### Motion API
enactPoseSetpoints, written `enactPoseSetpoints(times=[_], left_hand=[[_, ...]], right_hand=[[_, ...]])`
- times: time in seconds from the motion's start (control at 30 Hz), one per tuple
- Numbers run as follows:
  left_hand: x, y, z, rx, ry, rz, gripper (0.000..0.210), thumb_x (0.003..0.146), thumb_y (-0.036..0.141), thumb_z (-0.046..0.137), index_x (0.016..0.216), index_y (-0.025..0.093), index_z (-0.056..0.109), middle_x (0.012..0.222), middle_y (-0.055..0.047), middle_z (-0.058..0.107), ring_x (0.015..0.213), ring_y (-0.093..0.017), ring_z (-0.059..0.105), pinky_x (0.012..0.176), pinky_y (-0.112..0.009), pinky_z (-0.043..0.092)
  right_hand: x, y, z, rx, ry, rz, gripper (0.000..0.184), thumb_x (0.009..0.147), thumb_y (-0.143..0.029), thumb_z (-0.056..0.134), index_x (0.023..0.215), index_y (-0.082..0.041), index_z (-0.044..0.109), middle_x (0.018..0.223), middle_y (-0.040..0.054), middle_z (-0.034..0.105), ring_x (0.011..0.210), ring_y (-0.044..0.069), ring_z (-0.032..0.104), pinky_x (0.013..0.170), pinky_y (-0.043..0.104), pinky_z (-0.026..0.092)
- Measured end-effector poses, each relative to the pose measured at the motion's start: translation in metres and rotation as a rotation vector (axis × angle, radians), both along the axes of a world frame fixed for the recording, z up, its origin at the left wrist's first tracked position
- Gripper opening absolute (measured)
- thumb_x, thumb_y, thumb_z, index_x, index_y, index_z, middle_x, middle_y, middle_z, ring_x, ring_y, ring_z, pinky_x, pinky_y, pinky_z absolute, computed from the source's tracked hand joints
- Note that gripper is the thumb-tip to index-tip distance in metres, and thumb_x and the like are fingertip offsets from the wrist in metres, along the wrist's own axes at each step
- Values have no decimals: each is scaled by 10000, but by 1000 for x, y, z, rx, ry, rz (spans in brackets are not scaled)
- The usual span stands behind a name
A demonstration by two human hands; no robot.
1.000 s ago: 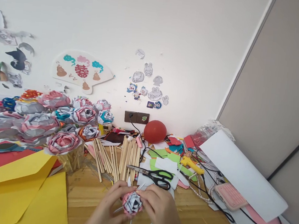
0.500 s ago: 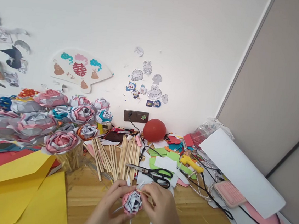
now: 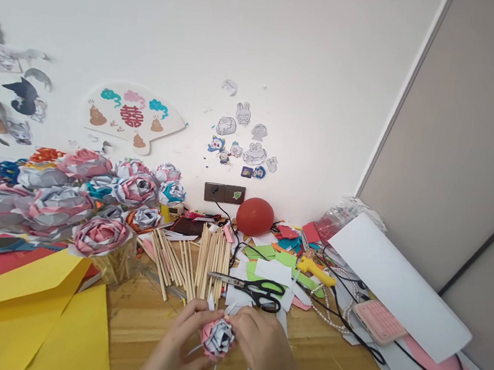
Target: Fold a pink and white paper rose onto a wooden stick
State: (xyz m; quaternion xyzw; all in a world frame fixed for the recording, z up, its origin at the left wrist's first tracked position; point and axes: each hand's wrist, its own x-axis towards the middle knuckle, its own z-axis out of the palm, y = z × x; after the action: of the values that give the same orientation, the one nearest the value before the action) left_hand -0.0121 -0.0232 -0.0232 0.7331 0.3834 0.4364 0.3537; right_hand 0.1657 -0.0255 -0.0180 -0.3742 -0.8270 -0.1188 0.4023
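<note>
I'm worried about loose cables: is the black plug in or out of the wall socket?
In: the black plug sits against the left wall socket, its black cable trailing down.

the small paper flower (image 3: 218, 339) shows pale grey-white inner petals inside pink outer ones, against a yellow-brown wooden tabletop (image 3: 146, 339) with streaky grain, while the bunched paper flowers (image 3: 101, 233) mix pink, pale grey, teal and orange. the scissors (image 3: 262, 292) have black handles and greyish blades, the sticks (image 3: 209, 263) are pale tan, the glue gun (image 3: 315, 270) is bright yellow, the balloon (image 3: 255, 216) plain red and the folded paper (image 3: 9, 307) solid yellow. on the white wall (image 3: 321, 69), the fan-shaped cutout (image 3: 119, 98) carries a red character, teal and pink clouds and brown swirled heaps on white.
</note>
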Motion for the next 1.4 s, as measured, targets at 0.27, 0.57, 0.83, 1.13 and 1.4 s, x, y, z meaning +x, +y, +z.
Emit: enactPoseSetpoints(times=[0.27, 0.57, 0.83, 1.13, 1.4], left_hand=[[6, -6, 0, -96, -124, 42, 299, 605, 314, 717, 898, 268, 677, 922, -65, 519, 892, -231, 543, 692, -296, 519], [5, -6, 2, -70, -89, 46, 294, 612, 332, 712, 896, 265, 680, 935, -72, 539, 905, -230, 549, 691, -283, 517], [3, -5, 3, 10, -63, 53, 338, 619, 160, 676, 933, 286, 671, 925, -57, 551, 922, -224, 552, 782, -285, 476], [4, -5, 1, -3, -59, 48, 309, 641, 207, 669, 944, 267, 668, 927, -61, 537, 891, -214, 555, 779, -298, 489], [3, -4, -4, -12, -60, 41, 328, 644, 205, 669, 962, 288, 657, 940, -56, 528, 906, -209, 553, 722, -275, 515]], right_hand=[[3, -3, -1, -362, 200, 108, 207, 912, -273, 383, 807, -194, 544, 622, -30, 571, 546, 100, 540, 516, 183, 383], [-1, -7, 7, -624, 398, 187, 103, 877, -230, 417, 841, -190, 505, 568, -60, 481, 474, 79, 469, 447, 155, 335], [-2, -4, 3, -329, 313, -18, 119, 820, -256, 480, 754, -189, 553, 466, -71, 380, 409, 91, 387, 432, 193, 298], [-3, -3, -4, -150, 252, 56, 273, 928, -283, 344, 802, -184, 566, 655, 3, 635, 569, 119, 573, 540, 206, 389], [-1, 1, -3, -236, 251, 2, 327, 915, -354, 370, 721, -184, 573, 571, -8, 596, 506, 115, 543, 485, 208, 358]])
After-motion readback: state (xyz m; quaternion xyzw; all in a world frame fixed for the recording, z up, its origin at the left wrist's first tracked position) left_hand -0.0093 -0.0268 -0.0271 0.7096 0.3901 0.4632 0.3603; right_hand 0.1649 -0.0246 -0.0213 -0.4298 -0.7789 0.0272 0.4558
